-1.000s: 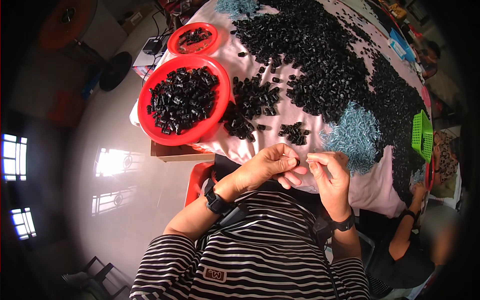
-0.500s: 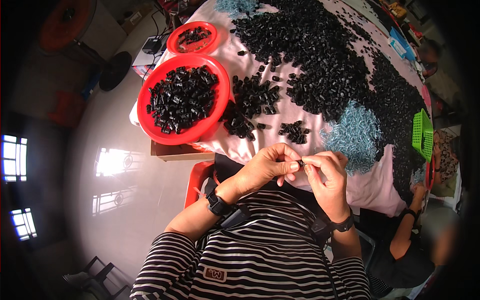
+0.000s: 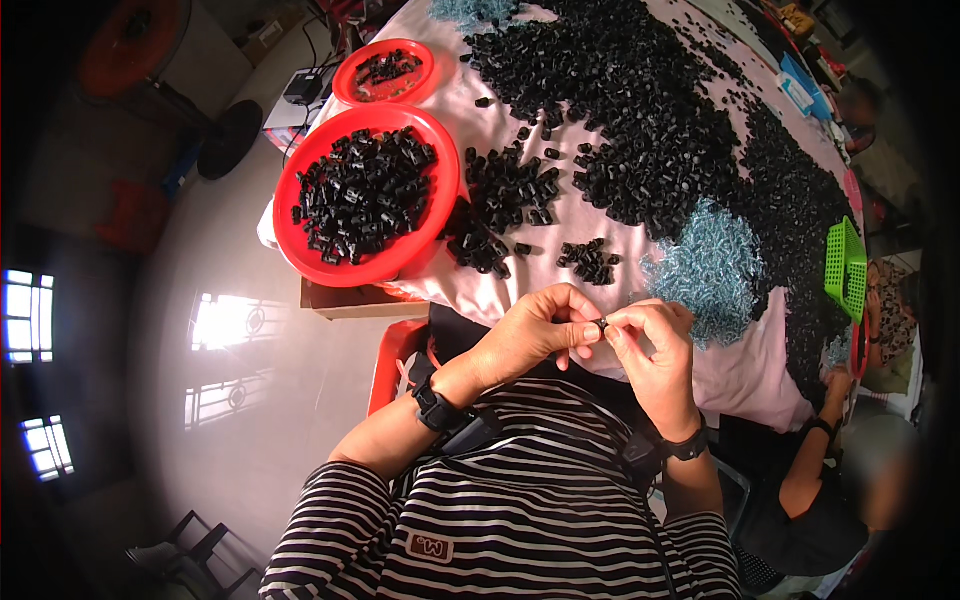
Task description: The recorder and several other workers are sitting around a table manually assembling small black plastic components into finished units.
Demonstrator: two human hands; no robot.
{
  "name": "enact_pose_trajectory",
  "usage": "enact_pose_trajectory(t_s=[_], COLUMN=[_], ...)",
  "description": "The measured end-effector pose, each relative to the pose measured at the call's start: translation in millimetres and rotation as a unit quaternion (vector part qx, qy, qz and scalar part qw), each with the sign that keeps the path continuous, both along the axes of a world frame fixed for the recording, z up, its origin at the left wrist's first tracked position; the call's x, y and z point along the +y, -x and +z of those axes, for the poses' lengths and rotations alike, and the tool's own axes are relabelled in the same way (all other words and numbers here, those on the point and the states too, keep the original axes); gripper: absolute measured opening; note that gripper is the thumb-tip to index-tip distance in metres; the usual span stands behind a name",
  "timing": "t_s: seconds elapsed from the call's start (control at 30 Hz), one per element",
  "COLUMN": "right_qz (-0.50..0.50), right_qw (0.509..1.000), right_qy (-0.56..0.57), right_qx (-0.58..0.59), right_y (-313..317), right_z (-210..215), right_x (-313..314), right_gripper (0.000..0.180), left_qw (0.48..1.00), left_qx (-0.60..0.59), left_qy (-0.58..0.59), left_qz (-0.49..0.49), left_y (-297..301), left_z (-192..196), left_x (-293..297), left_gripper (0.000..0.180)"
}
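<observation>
Black and tiny, the plastic piece (image 3: 602,324) sits pinched between my left hand (image 3: 535,335) and right hand (image 3: 650,350) above the table edge (image 3: 740,385); I think a loosened fingertip grip would drop it into my lap.

We look down on a glossy pale floor (image 3: 200,400) filling the left half of the frame, with bright window reflections (image 3: 235,320) shining at centre left. Two lit windows (image 3: 28,315) sit at the dark far-left edge. In the upper left stands what may be a fan on a round black base (image 3: 228,138), its orange-red head blurred in shadow. The table (image 3: 760,370), draped in a pale pink cloth, spans the upper right. A dark chair frame (image 3: 190,550) shows at lower left.
</observation>
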State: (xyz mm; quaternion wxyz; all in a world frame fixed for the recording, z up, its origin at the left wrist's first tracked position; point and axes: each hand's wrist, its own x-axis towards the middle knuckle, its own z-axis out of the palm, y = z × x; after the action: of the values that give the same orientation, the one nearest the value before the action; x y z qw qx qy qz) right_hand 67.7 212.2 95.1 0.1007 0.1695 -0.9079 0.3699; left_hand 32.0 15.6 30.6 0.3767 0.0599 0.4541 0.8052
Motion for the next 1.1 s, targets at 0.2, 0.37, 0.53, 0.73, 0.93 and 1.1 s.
enact_pose_trajectory(t_s=[0.2, 0.37, 0.53, 0.73, 0.93, 1.1], right_qz=[-0.088, -0.082, 0.031, 0.018, -0.004, 0.026], right_qw=[0.986, 0.993, 0.998, 0.995, 0.995, 0.985], right_qy=[0.135, 0.090, 0.010, -0.049, -0.058, -0.109], right_qx=[-0.032, -0.006, 0.055, 0.086, 0.086, 0.128], right_y=[30, 36, 19, 12, 9, 12], right_z=[-29, -24, -3, -7, -6, -4], right_x=[15, 9, 1, 0, -6, -2], right_gripper=[0.005, 0.008, 0.016, 0.017, 0.018, 0.020], left_qw=[1.000, 1.000, 0.999, 1.000, 1.000, 1.000], left_qx=[0.009, -0.004, -0.027, -0.004, 0.003, 0.001], left_qy=[0.004, -0.007, -0.015, -0.018, -0.007, 0.006], left_qz=[0.004, 0.012, 0.021, 0.015, 0.020, 0.025], left_y=[-1, -1, -1, -1, -1, -1], left_z=[3, 5, 4, 5, 1, 1], left_x=[1, -2, -5, -2, 0, -1], left_gripper=[0.021, 0.020, 0.021, 0.022, 0.022, 0.021])
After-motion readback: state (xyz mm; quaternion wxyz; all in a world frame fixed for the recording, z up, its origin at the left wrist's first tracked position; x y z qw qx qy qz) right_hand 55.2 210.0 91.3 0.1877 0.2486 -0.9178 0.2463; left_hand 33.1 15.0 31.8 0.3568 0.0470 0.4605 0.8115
